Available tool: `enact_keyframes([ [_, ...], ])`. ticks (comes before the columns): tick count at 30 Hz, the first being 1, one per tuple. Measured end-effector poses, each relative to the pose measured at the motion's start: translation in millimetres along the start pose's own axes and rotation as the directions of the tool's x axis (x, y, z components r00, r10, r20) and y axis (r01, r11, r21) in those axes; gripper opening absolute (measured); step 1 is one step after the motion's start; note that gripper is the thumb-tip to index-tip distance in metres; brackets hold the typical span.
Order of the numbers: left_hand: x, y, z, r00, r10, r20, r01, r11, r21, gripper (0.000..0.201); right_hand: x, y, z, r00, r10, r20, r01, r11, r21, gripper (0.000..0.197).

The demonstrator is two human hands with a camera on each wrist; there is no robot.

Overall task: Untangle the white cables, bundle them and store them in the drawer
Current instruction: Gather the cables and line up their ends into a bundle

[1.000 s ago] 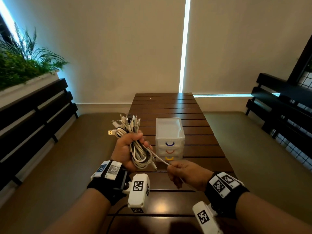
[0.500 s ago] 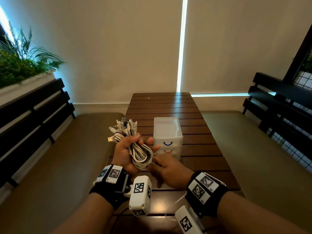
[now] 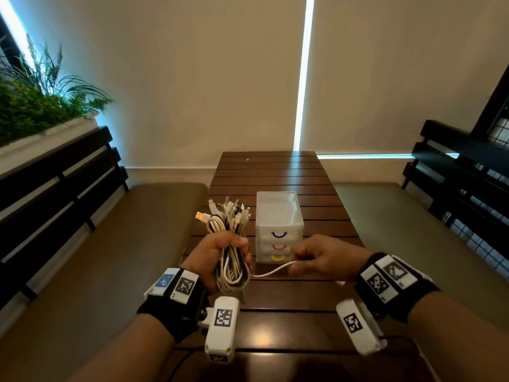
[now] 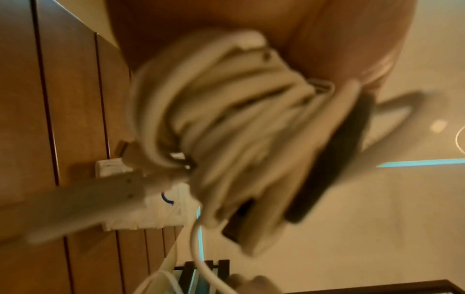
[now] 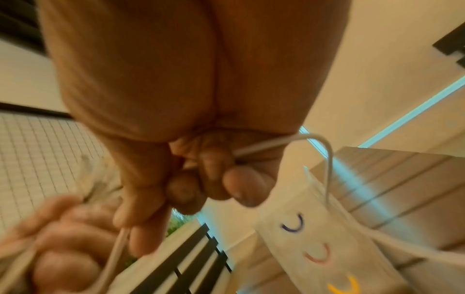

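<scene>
My left hand (image 3: 220,257) grips a folded bundle of white cables (image 3: 231,268) above the table's near end; plug ends (image 3: 228,213) fan out above the fist. The bundle (image 4: 226,123) fills the blurred left wrist view. One loose white cable (image 3: 272,271) runs from the bundle's lower loops to my right hand (image 3: 314,257), which pinches it in curled fingers (image 5: 216,179); its free end (image 5: 327,169) bends out past them. A small clear drawer unit (image 3: 278,216) with blue, red and yellow handles stands on the table behind the hands, drawers closed.
The dark slatted wooden table (image 3: 275,172) runs away from me. Cushioned benches (image 3: 124,244) with dark slatted backs flank it on both sides. A planter with green plants (image 3: 33,111) sits at the far left. A blind-covered wall closes the far end.
My right hand went in against the bundle, then drew out to the right with one cable, which now spans between the hands. The left hand has closed tighter round the bundle.
</scene>
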State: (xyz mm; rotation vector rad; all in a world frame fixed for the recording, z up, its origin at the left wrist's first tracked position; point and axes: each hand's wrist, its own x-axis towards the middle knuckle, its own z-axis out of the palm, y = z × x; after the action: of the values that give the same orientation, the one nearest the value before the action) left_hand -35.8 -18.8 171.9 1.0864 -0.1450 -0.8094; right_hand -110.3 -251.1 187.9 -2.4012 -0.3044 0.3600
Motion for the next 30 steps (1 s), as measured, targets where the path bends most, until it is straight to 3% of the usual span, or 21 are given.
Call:
enact_keyframes([
  [6, 3.2, -8.9, 14.7, 0.996, -0.083, 0.037, 0.079, 0.991, 0.107, 0.008, -0.4, -37.7, -16.4, 0.986, -0.098, 0.138, 0.101, 0.995, -0.014, 0.011],
  [10, 4.9, -15.8, 19.0, 0.983, -0.06, 0.172, 0.059, 0.998, 0.011, 0.034, 8.5, -51.9, -12.2, 0.989, -0.148, -0.013, 0.145, 0.984, -0.101, 0.011],
  [13, 3.8, -16.5, 17.4, 0.974, -0.035, 0.226, 0.044, 0.998, -0.035, 0.046, 8.3, -48.8, -8.4, 0.973, -0.16, -0.167, 0.155, 0.987, -0.043, 0.007],
  [18, 1.6, -24.0, 20.7, 0.956, -0.067, 0.284, 0.071, 0.997, -0.004, 0.032, 8.3, -44.2, 3.2, 0.92, -0.119, -0.373, 0.165, 0.982, 0.094, 0.023],
  [21, 0.3, -26.5, 25.1, 0.957, -0.046, 0.285, 0.048, 0.999, 0.001, 0.026, 10.8, -37.2, 3.4, 0.862, -0.08, -0.501, 0.134, 0.988, 0.072, 0.035],
  [24, 0.3, -26.7, 28.9, 0.966, -0.024, 0.256, 0.011, 0.998, 0.055, 0.029, 11.7, -33.0, 2.0, 0.839, -0.077, -0.539, 0.101, 0.995, 0.015, 0.04],
  [27, -0.2, -23.7, 33.5, 0.973, 0.004, 0.23, -0.036, 0.99, 0.135, 0.021, 9.3, -35.2, -1.6, 0.867, -0.115, -0.485, 0.104, 0.993, -0.05, 0.035],
  [30, 1.3, -24.6, 33.1, 0.991, 0.007, 0.136, -0.022, 0.993, 0.114, 0.029, 4.1, -31.4, -14.5, 0.88, -0.142, -0.454, 0.163, 0.987, 0.007, 0.025],
])
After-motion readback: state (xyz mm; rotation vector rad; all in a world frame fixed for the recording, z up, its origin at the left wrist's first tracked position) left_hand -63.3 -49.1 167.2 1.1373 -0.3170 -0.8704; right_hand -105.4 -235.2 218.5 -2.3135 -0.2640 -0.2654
